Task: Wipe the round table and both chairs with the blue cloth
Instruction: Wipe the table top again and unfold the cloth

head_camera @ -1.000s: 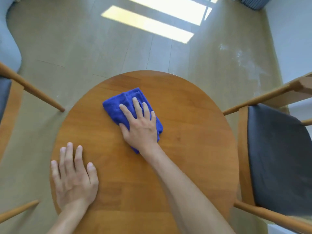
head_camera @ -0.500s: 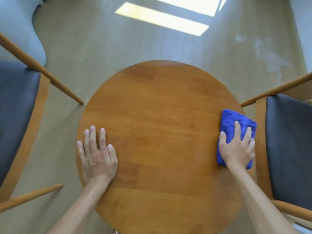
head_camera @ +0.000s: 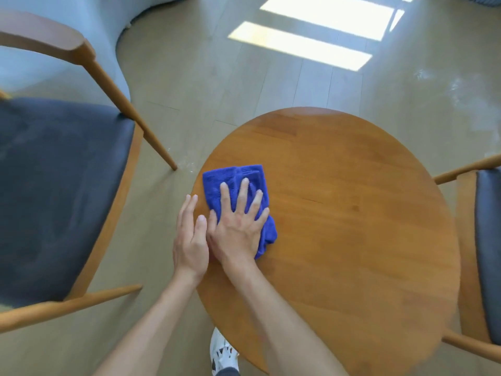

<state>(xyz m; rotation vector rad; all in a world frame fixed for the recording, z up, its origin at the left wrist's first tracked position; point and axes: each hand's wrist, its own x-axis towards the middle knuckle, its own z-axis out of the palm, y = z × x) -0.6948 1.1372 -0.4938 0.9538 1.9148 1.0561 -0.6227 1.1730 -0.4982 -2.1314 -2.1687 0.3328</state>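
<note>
The folded blue cloth [head_camera: 233, 183] lies near the left edge of the round wooden table [head_camera: 352, 226]. My right hand [head_camera: 238, 226] presses flat on the cloth with its fingers spread. At the table's left rim, my left hand [head_camera: 189, 237] lies with straight fingers, right beside the right hand. One wooden chair with a dark seat [head_camera: 54, 191] stands to the left of the table. The other chair [head_camera: 488, 240] stands at the right edge of the view, partly cut off.
Pale wood flooring with bright sun patches [head_camera: 311, 44] lies beyond the table. A light blue curved sofa [head_camera: 81, 20] fills the far left corner. My white shoe [head_camera: 223, 354] shows below the table's near edge.
My right hand has swept the cloth from the table's right edge across to its left edge. My left hand has shifted to the left rim. The view has swung left.
</note>
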